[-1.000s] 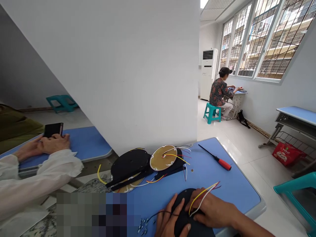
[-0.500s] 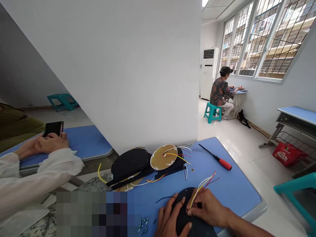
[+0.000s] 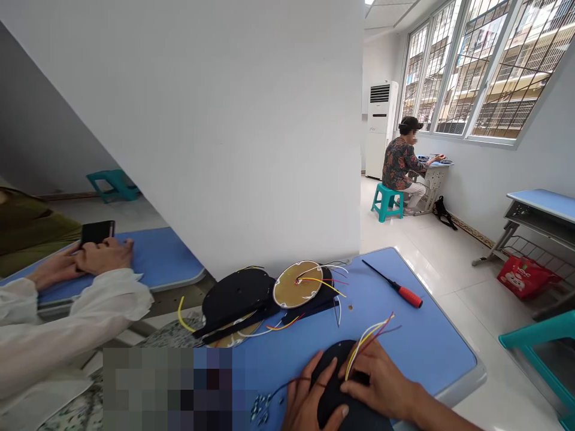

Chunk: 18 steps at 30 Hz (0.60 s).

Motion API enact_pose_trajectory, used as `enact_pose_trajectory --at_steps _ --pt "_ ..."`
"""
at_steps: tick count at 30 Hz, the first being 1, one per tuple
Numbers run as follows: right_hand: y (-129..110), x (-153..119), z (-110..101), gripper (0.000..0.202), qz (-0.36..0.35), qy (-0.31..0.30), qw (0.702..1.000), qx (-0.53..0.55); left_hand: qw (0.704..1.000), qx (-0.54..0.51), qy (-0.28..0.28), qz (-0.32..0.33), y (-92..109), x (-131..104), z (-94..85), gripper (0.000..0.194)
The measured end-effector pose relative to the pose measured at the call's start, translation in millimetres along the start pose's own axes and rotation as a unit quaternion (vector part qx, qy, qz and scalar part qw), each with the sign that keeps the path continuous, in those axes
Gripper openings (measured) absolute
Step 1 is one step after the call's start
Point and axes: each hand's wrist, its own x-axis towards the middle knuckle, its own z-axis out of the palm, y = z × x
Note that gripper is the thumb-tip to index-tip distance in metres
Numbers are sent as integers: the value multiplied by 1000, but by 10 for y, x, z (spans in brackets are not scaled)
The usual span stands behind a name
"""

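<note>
Blue tabletop (image 3: 417, 353), near edge: L hand (image 3: 309, 401) lies flat, fingers spread, on black disc (image 3: 335, 386). R hand (image 3: 381, 380), fingers curled, pinches wire bundle (image 3: 371, 335) (yellow, white, red) at disc's top. Red-handled screwdriver (image 3: 395, 287) lies well apart, farther back.

Both hands rest on a black disc (image 3: 335, 389) at the near edge of the desk (image 3: 422, 347). The right hand (image 3: 381, 380) pinches its wires (image 3: 371, 335); the left hand (image 3: 308, 404) presses the disc. Beyond the grip lies a screwdriver (image 3: 395, 287).
</note>
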Motion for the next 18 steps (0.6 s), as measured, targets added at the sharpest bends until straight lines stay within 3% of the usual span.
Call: enact_pose_trajectory --at_steps 4,6,12,18 --pt "62 -90 -12 51 18 11 1000 -23 999 20 9 26 6 -25 28 58" --pt "87 -166 -3 60 47 23 998 -27 1000 22 14 16 16 -34 28 59" --pt "118 -323 101 54 99 36 994 -22 1000 -18 9 -9 14 -32 21 59" --pt "187 -110 -40 39 85 53 995 -5 997 -12 39 -60 185 108 67 53"
